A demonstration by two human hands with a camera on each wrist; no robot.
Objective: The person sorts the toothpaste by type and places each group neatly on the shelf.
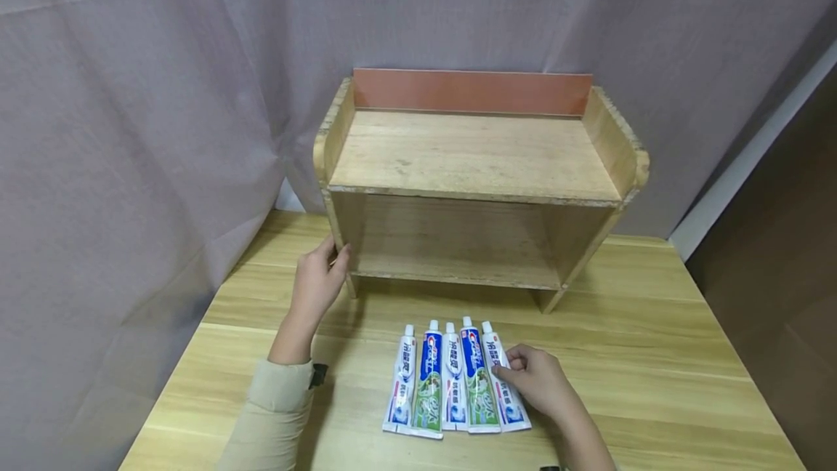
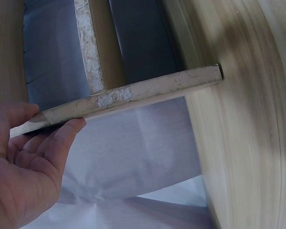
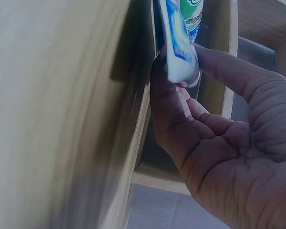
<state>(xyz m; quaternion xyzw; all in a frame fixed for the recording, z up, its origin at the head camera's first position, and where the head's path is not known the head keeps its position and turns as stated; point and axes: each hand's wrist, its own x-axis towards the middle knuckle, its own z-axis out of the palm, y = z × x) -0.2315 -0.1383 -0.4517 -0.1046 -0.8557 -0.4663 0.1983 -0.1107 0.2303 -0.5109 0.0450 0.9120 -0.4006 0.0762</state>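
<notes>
Table point(image 1: 654, 355), pale wood | two-tier shelf point(image 1: 471, 155) standing on it | five toothpaste tubes point(image 1: 453, 384) lying side by side in front of the shelf, caps toward it | left hand point(image 1: 318, 278) gripping the shelf's left side panel point(image 2: 133, 94) | right hand point(image 1: 539, 380) pinching the rightmost tube point(image 1: 508, 395), thumb on top

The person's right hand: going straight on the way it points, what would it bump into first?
The right hand pinches the rightmost white-and-blue toothpaste tube; just beyond, it would probably meet the neighbouring blue-and-green toothpaste tube, though depth is unclear.
</notes>
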